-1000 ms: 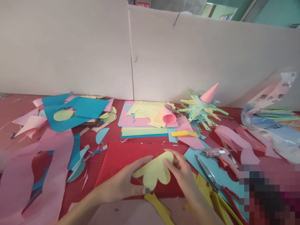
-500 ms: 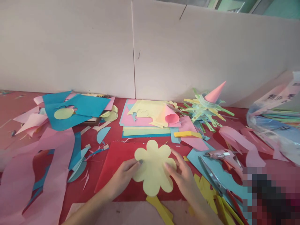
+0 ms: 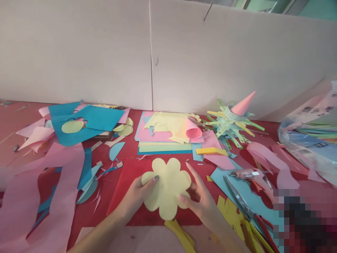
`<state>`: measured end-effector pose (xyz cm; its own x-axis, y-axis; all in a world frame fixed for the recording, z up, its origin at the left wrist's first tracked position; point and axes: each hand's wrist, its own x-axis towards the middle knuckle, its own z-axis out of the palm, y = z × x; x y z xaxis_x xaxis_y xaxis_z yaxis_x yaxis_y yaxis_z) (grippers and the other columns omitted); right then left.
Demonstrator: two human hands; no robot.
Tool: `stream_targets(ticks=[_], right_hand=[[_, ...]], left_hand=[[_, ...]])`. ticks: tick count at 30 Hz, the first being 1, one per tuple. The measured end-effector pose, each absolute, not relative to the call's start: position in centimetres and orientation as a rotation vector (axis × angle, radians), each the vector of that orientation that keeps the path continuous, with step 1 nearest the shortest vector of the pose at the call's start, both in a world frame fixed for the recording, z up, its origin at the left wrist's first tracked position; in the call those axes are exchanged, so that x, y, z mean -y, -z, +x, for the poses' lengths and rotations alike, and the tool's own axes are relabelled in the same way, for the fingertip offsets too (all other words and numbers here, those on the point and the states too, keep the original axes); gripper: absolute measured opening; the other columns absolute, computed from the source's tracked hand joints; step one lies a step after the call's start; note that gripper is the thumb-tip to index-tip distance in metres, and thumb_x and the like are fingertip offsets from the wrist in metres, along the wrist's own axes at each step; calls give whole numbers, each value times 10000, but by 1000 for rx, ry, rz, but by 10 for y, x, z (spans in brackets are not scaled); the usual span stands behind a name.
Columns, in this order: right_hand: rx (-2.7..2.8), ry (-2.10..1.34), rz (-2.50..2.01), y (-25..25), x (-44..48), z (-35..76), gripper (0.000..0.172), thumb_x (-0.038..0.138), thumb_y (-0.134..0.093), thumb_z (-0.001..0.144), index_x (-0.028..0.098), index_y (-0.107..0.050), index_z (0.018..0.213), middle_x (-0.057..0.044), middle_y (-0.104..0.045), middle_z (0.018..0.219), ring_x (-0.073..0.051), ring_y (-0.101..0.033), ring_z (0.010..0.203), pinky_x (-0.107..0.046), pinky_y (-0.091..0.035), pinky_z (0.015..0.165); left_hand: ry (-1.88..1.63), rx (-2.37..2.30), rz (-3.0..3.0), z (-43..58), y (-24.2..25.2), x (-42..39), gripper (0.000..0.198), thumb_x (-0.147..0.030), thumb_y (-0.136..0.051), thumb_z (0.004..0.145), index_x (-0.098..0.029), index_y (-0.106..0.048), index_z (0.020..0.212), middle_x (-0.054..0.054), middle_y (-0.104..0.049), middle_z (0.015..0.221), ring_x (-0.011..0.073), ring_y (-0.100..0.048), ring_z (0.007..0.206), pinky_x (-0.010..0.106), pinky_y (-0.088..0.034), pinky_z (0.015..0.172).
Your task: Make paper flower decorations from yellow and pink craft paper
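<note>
A pale yellow paper flower with rounded petals is held up above a red sheet. My left hand pinches its left petals, the thumb lying on the front and the fingers hidden behind. At the right edge, my right hand has its thumb on the lower right petal. Its index finger points upward, off the paper, while the other fingers curl partly behind the edge. Yellow paper strips lie just below the flower.
Scissors and a pink glue gun lie on light blue paper at right. Behind are stacked coloured sheets and a fringed paper piece with a pink cone. Pink and blue offcuts cover the left. A white panel stands behind.
The paper flower has shifted left and turned slightly in my hands. My left thumb reaches over its front, and my right index finger has straightened upward away from the petals.
</note>
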<state>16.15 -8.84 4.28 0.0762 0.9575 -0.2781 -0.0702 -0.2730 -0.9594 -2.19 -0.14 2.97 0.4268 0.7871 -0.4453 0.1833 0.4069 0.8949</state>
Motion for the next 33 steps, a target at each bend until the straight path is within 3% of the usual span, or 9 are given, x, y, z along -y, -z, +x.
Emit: stream_targets(ticks=[3, 6, 9, 12, 15, 23, 30, 33], right_hand=[[947, -1257, -1415, -38, 87, 163, 771, 327, -575, 810, 254, -115, 1424, -35, -630, 928, -163, -595, 864, -323, -473, 815], [925, -1111, -1441, -31, 85, 167, 671, 352, -584, 799, 228, -272, 1381, -1, -582, 756, -141, -570, 725, -273, -495, 704], [917, -1026, -1489, -25, 84, 171, 537, 382, -593, 786, 223, -433, 1274, -21, -585, 801, -150, -576, 772, -263, -509, 713], [936, -965, -1553, -21, 85, 174, 406, 414, -585, 784, 218, -551, 1138, -51, -616, 884, -169, -593, 823, -268, -524, 726], [1025, -909, -1644, -22, 85, 178, 284, 438, -574, 781, 221, -646, 949, -60, -636, 947, -190, -594, 882, -263, -526, 732], [1265, -838, -1762, -35, 92, 180, 289, 393, -620, 761, 279, -643, 1025, -20, -612, 932, -178, -583, 882, -260, -491, 773], [1392, -659, -1773, -43, 94, 175, 148, 389, -590, 791, 269, -674, 809, -26, -578, 810, -180, -581, 813, -281, -482, 742], [1418, -558, -1769, -45, 95, 173, 151, 383, -600, 782, 258, -677, 745, -50, -583, 919, -198, -580, 881, -303, -482, 775]], left_hand=[[-556, -1003, 1087, -23, -32, 0, 464, -476, -558, 776, -128, -569, 1083, 77, -662, 926, 223, -605, 874, 293, -483, 741], [-621, -966, 1136, -23, -29, 2, 638, -432, -551, 798, -195, -338, 1351, 60, -658, 970, 211, -608, 890, 312, -494, 769], [-709, -986, 1255, -22, -20, 7, 742, -408, -533, 817, -240, -143, 1427, 56, -646, 1032, 189, -606, 913, 310, -494, 798], [-701, -1015, 1480, -22, -13, 9, 645, -383, -587, 783, -265, -338, 1366, 56, -589, 1188, 204, -566, 1028, 298, -464, 869], [-647, -1004, 1661, -24, -12, 8, 478, -365, -618, 757, -270, -542, 1219, 46, -583, 1206, 222, -550, 1058, 295, -453, 886], [-632, -1003, 1758, -26, -12, 8, 331, -319, -603, 778, -279, -631, 1105, 49, -638, 1046, 199, -599, 915, 273, -493, 779], [-718, -891, 1864, -27, -14, 8, 208, -258, -547, 822, -283, -693, 968, 38, -590, 871, 144, -583, 776, 238, -494, 682], [-807, -871, 1934, -27, -16, 6, 195, -229, -538, 825, -283, -710, 899, 62, -565, 1052, 177, -578, 906, 283, -497, 763]])
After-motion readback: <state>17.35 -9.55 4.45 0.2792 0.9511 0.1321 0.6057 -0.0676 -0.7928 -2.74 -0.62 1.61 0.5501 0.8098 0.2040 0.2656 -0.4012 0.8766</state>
